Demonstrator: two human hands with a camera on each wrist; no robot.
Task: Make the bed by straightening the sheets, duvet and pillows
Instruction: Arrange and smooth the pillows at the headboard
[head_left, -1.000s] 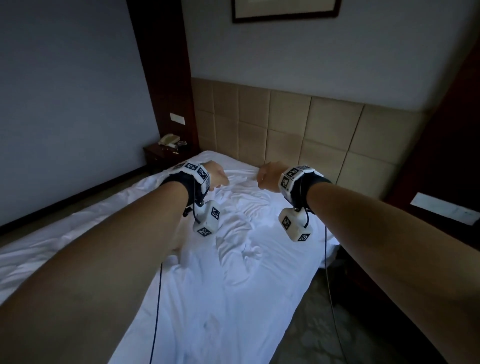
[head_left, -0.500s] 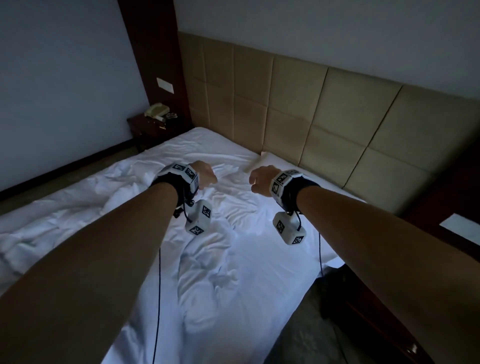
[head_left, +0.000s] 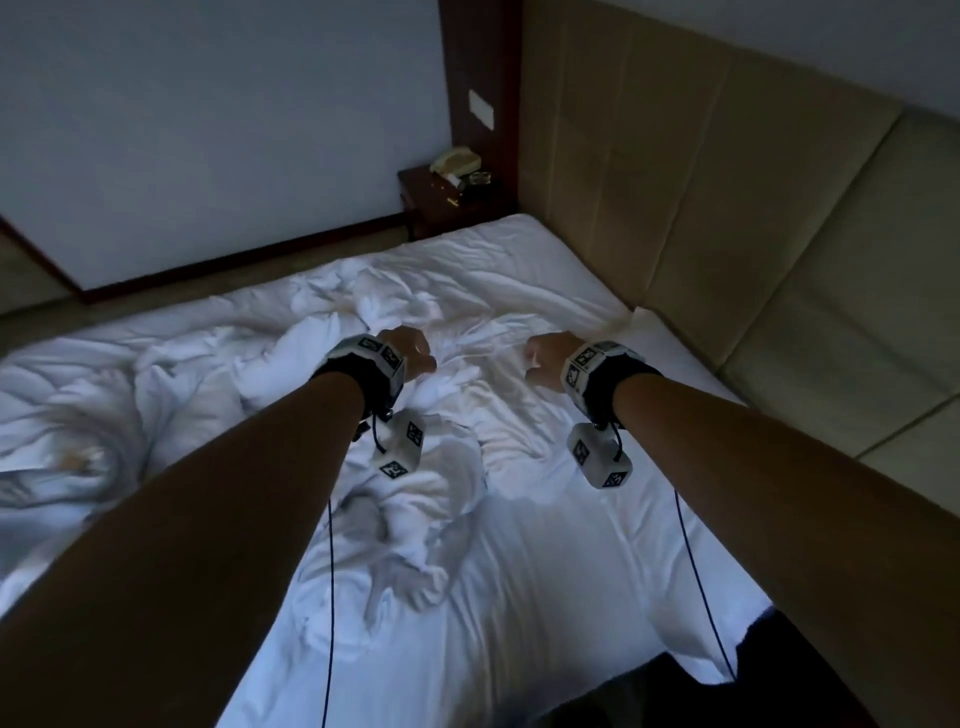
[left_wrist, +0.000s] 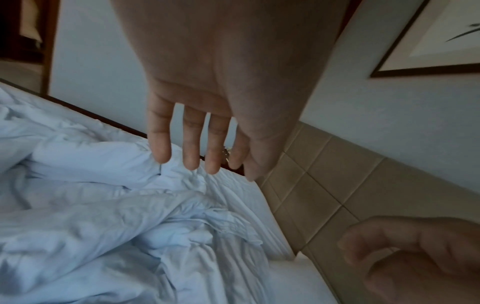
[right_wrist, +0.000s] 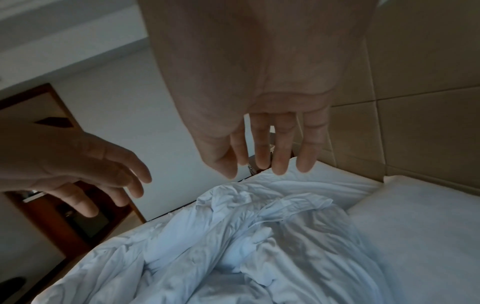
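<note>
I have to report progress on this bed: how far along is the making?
Early. Looks done: only the strip of sheet along the near edge lies fairly smooth. In hand: nothing; the left hand and right hand hover open over the bedding, holding nothing. Left: the duvet is still bunched in a wrinkled heap, and the pillow by the headboard needs squaring.

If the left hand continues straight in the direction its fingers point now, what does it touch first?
Most likely the bunched white duvet. The left hand is open, its fingers aimed at the folds near the headboard; depth is unclear.
</note>
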